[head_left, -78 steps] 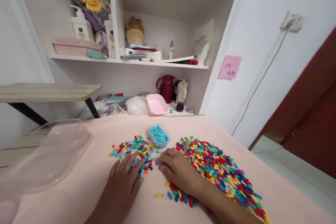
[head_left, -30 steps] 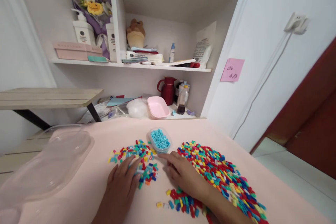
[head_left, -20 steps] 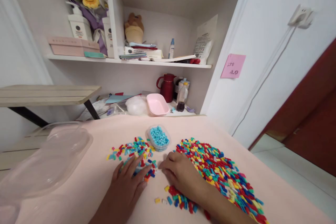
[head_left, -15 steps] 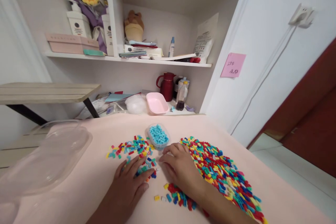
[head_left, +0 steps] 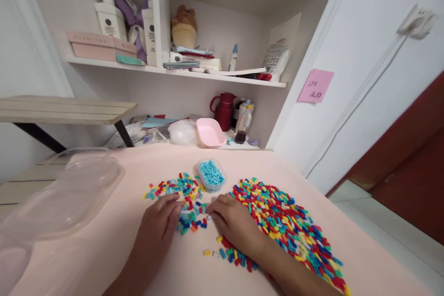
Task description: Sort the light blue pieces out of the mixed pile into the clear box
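Over the table, my left hand [head_left: 156, 222] has its fingers drawn together and the thumb close to them, at the left side of a small group of mixed plastic building bricks [head_left: 192, 222]. Whatever may be between the fingertips is too small to make out. My right hand [head_left: 236, 222] rests at the right of that group, its fingers curled and tips close together; their grip is hidden. Beyond the hands stands a clear tub [head_left: 215, 188] filled with light blue bricks [head_left: 211, 172]. A big multicoloured brick pile [head_left: 284, 217] spreads beside my right forearm.
Another loose scatter of bricks [head_left: 163, 188] lies left of the tub. Clear plastic containers [head_left: 79, 194] stand at the table's left. At the back are a pink bowl [head_left: 210, 132], a red jug [head_left: 225, 111] and a bottle [head_left: 243, 125], below a loaded shelf [head_left: 222, 76].
My left hand has drawn back slightly leftward and its spread fingers have come together, uncovering more bricks. The right hand has shifted a little left. The camera view has tilted slightly.
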Demonstrator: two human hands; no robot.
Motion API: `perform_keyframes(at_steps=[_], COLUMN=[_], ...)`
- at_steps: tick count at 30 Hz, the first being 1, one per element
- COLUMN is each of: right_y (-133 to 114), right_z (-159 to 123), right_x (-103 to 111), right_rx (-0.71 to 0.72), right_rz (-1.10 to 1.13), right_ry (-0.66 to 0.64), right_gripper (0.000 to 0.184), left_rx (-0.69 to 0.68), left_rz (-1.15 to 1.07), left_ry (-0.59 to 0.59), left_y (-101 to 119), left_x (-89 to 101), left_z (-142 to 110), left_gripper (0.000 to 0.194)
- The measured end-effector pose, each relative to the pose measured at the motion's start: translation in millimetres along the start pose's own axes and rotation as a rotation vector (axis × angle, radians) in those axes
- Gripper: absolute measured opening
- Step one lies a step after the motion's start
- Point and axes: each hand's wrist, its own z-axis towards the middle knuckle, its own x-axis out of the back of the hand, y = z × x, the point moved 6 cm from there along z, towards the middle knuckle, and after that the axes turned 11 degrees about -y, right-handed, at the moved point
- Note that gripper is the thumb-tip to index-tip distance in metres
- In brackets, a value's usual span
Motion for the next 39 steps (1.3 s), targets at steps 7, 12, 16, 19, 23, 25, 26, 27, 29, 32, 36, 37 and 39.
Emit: perform_keyframes(at_steps=[7, 12, 16, 19, 23, 25, 26, 27, 29, 32, 36, 37, 39], right_y=[-2.9, 1.5, 2.7, 6.6, 9.2, 9.7, 9.9, 9.9, 9.4, 8.5, 10.3, 11.3, 13.2], right_z=[-2.1, -0.7, 1.1, 0.9, 1.0, 1.4, 1.5, 1.7, 1.9, 1.5, -0.5, -1.5, -3.8], right_x=[-1.9, -0.3, -4.3, -4.8, -5.6, -5.3, -5.1, -4.9, -4.3, -2.1, 3.7, 6.2, 12.3], right_rx=[0.063, 0.04, 0.017, -0.034, -0.049, -0.056, -0.06, -0.063, -0.064, -0.062, -0.083, -0.09, -0.104], right_rz=[0.07, 0.089, 0.038, 0.057, 0.088, 0.094, 0.096, 0.101, 0.111, 0.108, 0.102, 0.118, 0.176], right_ry=[-0.041, 0.028, -0.008, 0.006, 0.015, 0.022, 0.024, 0.025, 0.028, 0.031, 0.009, 0.01, 0.026], right_gripper=[0.019, 0.031, 0.028, 0.024, 0.022, 0.019, 0.018, 0.016, 0.015, 0.014, 0.012, 0.013, 0.012], left_rx=[0.078, 0.082, 0.094, 0.094, 0.109, 0.118, 0.122, 0.124, 0.13, 0.136, 0.14, 0.142, 0.144], left_rz=[-0.104, -0.1, -0.104, -0.115, -0.13, -0.141, -0.146, -0.15, -0.159, -0.169, -0.167, -0.167, -0.167], left_ry=[0.104, 0.081, 0.086, 0.101, 0.09, 0.086, 0.086, 0.087, 0.09, 0.101, 0.109, 0.111, 0.124], left_y=[-9.7, -9.2, -9.0, -8.3, -9.7, -11.3, -12.2, -13.3, -15.9, -20.1, -23.8, -24.3, -24.8], left_x=[10.4, 8.6, 9.6, 10.8, 9.2, 8.0, 7.5, 7.1, 6.2, 5.2, 4.6, 4.8, 5.8], left_z=[-0.1, -0.5, -0.7, -1.4, -1.7, -1.8, -1.8, -2.0, -2.4, -2.8, -1.9, -1.6, -1.3], left_gripper=[0.038, 0.037, 0.036, 0.035, 0.034, 0.034, 0.034, 0.034, 0.034, 0.034, 0.034, 0.034, 0.034])
